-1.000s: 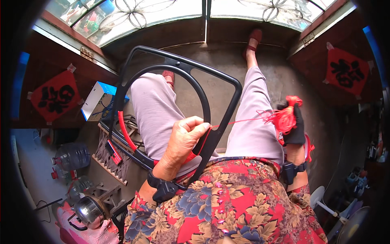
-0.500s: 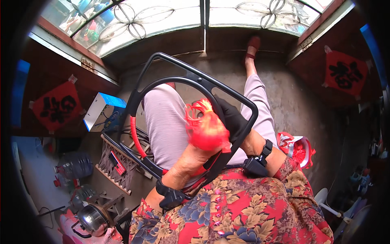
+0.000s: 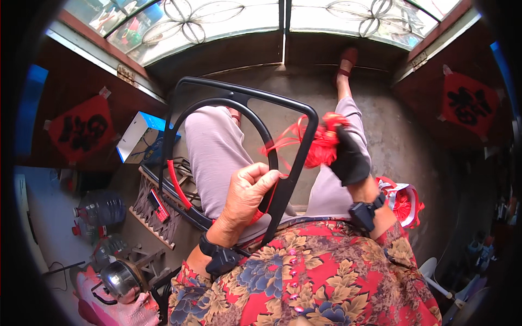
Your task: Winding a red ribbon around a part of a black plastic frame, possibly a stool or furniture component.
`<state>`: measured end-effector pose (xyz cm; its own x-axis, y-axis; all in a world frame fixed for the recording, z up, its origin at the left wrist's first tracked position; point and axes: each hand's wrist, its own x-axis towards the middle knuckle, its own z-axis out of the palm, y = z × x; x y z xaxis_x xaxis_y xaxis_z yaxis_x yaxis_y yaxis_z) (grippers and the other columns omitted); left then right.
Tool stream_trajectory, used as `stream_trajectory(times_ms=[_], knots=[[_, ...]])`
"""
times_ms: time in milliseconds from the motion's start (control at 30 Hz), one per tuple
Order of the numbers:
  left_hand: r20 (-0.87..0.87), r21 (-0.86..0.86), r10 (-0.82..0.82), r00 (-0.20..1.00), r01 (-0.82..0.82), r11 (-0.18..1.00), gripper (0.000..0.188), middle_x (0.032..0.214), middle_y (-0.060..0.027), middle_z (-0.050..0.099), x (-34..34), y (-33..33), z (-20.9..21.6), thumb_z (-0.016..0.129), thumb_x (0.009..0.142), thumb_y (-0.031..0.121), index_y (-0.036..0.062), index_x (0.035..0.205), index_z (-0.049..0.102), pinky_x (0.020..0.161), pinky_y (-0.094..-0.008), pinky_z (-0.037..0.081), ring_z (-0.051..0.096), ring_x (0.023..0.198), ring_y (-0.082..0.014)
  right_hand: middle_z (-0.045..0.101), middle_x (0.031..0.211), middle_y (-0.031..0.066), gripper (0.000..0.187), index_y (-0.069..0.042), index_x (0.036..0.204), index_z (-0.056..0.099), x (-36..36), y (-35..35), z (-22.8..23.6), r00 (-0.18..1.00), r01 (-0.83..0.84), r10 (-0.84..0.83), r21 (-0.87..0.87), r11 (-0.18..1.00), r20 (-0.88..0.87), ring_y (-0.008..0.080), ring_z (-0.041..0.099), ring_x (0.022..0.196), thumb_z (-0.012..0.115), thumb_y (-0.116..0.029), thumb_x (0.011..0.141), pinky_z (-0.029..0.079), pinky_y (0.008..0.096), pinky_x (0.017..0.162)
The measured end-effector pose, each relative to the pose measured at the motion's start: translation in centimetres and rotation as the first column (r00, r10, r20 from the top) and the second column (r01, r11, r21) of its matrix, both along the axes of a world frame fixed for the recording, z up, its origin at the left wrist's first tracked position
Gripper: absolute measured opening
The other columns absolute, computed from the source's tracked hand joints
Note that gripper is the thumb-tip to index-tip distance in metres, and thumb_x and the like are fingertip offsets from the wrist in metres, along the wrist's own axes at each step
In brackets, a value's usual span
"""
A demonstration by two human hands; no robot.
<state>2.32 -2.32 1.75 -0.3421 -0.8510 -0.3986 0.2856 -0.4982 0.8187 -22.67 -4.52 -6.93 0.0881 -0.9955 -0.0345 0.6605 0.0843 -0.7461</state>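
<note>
A black metal frame (image 3: 239, 93) with a round inner ring leans over my lap, and red cord (image 3: 178, 185) is wound round part of the ring. My left hand (image 3: 246, 194), bare, is closed with thumb and forefinger pinched at the ring's right side, where red cord also shows. Right of the frame, my right hand (image 3: 348, 157) in a black glove grips a loose red cord bundle (image 3: 322, 145). Thin strands stretch from the bundle to the ring. What lies under my left fingertips is partly hidden.
Left of my legs are a blue and white box (image 3: 142, 137), a folding stool (image 3: 155, 209) with a red phone-like thing on it, clear plastic bottles (image 3: 103, 209) and a metal kettle (image 3: 120, 282). More red cord in a white wrapper (image 3: 403, 204) lies by my right hip.
The red bundle has passed from over my left hand to my right hand, which has swung out right of the frame. My left hand now pinches at the ring; the frame has shifted slightly left.
</note>
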Motion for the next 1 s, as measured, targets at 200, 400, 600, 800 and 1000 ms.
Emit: stream_trajectory(times_ms=[200, 400, 600, 800, 1000], knots=[[-0.043, 0.091, 0.102, 0.994, -0.098, 0.991, 0.012, 0.079, -0.0033, 0.065, 0.6, -0.3, -1.1, 0.06, 0.09, 0.013, 0.0018, 0.091, 0.061, 0.058, -0.0192, 0.052, 0.062, 0.066, -0.0078, 0.053, 0.083, 0.0018, 0.024, -0.004, 0.114, 0.046, -7.0, 5.9, 8.3, 0.863, 0.341, -0.301, 0.028, 0.94, -0.406, 0.0119, 0.053, 0.073, 0.039, -0.022, 0.099, 0.046, 0.0252, 0.068], [-0.092, 0.108, 0.204, 0.975, -0.193, 0.975, 0.023, 0.082, -0.0064, 0.067, 0.7, -0.6, -1.5, 0.062, 0.089, 0.009, -0.0009, 0.107, 0.053, 0.058, -0.0186, 0.053, 0.065, 0.069, -0.0095, 0.051, 0.081, -0.0001, 0.021, -0.004, 0.108, 0.049, -11.1, 9.2, 9.7, 0.925, 0.117, -0.107, -0.005, 0.993, 0.364, 0.0079, 0.05, 0.071, 0.038, -0.019, 0.098, 0.042, 0.0215, 0.063], [-0.172, 0.15, 0.183, 0.968, -0.158, 0.976, 0.016, 0.08, -0.0048, 0.066, 0.6, -0.6, -1.0, 0.062, 0.089, 0.01, 0.001, 0.101, 0.055, 0.058, -0.0181, 0.052, 0.064, 0.068, -0.0086, 0.057, 0.088, 0.0013, 0.024, -0.004, 0.113, 0.052, -11.3, 9.8, 7.9, 0.935, 0.354, -0.351, 0.098, 0.93, -0.04, 0.0101, 0.054, 0.081, 0.041, -0.019, 0.098, 0.044, 0.0235, 0.074], [-0.072, 0.108, 0.079, 0.994, -0.071, 0.992, 0.005, 0.077, -0.001, 0.064, 0.4, -0.8, -2.5, 0.062, 0.088, 0.009, 0.0053, 0.089, 0.058, 0.053, -0.0147, 0.046, 0.058, 0.061, -0.0037, 0.063, 0.099, 0.0025, 0.027, -0.001, 0.111, 0.06, -8.0, 1.8, 2.9, 0.477, 0.295, -0.172, -0.027, 0.955, -0.862, 0.0104, 0.058, 0.086, 0.063, -0.012, 0.086, 0.047, 0.0246, 0.077], [-0.07, 0.159, -0.077, 0.995, 0.087, 0.983, 0.009, 0.078, 0.0021, 0.064, -1.5, -0.6, -1.4, 0.062, 0.086, 0.007, 0.0064, 0.095, 0.06, 0.047, -0.0121, 0.038, 0.052, 0.056, 0.0014, 0.062, 0.098, 0.0051, 0.028, -0.001, 0.112, 0.058, 5.0, -5.3, 0.6, 0.835, 0.033, -0.152, -0.227, 0.973, -0.529, 0.0124, 0.059, 0.09, 0.062, -0.012, 0.086, 0.049, 0.0261, 0.079]])
